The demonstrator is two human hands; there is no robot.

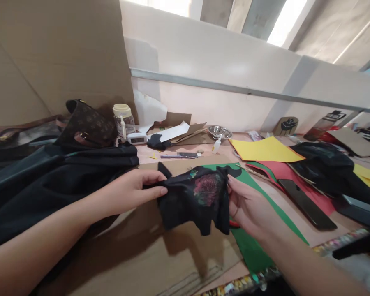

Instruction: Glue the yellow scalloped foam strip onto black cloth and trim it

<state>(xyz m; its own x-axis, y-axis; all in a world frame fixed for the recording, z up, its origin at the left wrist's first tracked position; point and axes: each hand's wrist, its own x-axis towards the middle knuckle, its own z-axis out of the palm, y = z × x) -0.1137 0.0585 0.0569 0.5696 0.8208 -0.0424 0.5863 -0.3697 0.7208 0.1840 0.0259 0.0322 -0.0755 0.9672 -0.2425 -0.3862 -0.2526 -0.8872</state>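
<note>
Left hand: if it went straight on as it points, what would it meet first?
The left hand would first meet the black cloth it pinches, then probably the right hand, though depth is unclear.

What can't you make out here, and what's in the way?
All in the head view:
Black cloth: its back, facing away from the camera.
Red thing: mostly hidden by the cloth and right hand.
White device: its display, too small to read.
Black fabric at left: cut off by the picture's left edge.

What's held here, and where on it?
The black cloth: left hand at its upper left, right hand at its upper right. Whether the red thing is held is unclear.
</note>
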